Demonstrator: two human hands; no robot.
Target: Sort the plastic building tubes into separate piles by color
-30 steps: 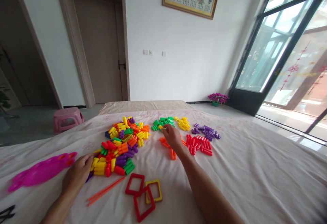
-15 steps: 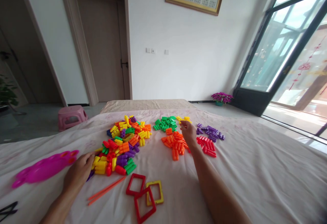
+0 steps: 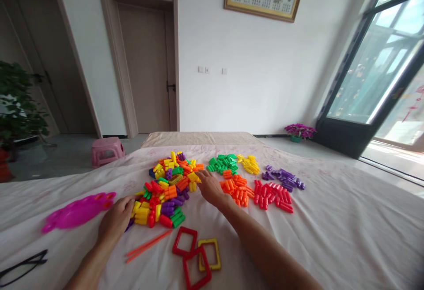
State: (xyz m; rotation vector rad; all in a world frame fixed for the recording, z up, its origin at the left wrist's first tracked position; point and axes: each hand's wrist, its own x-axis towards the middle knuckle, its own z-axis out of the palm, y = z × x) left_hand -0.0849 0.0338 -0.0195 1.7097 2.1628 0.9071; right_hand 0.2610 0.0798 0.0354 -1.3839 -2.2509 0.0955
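A mixed pile of coloured plastic toy blocks [image 3: 170, 191] lies on the cloth between my hands. My left hand [image 3: 116, 220] rests at the pile's left edge beside yellow blocks [image 3: 141, 215]. Its fingers are curled together, and what they hold, if anything, is hidden. My right hand [image 3: 212, 188] reaches to the pile's right side, fingertips closed on a yellow block [image 3: 194, 177]. Sorted groups lie to the right: green blocks [image 3: 222, 163], yellow blocks [image 3: 250, 165], orange blocks [image 3: 240, 190], red blocks [image 3: 273, 194] and purple blocks [image 3: 285, 178].
Two red square frames [image 3: 198, 267] and a yellow square frame [image 3: 217, 254] lie in front, near orange sticks [image 3: 149, 246]. A pink plastic tray [image 3: 77, 212] and black glasses [image 3: 24, 265] are at left. Beyond the cloth stands a pink stool [image 3: 107, 151].
My right hand has moved left from the sorted yellow group to the mixed pile and now touches a yellow block. My left hand stays at the pile's edge. The view has turned slightly left.
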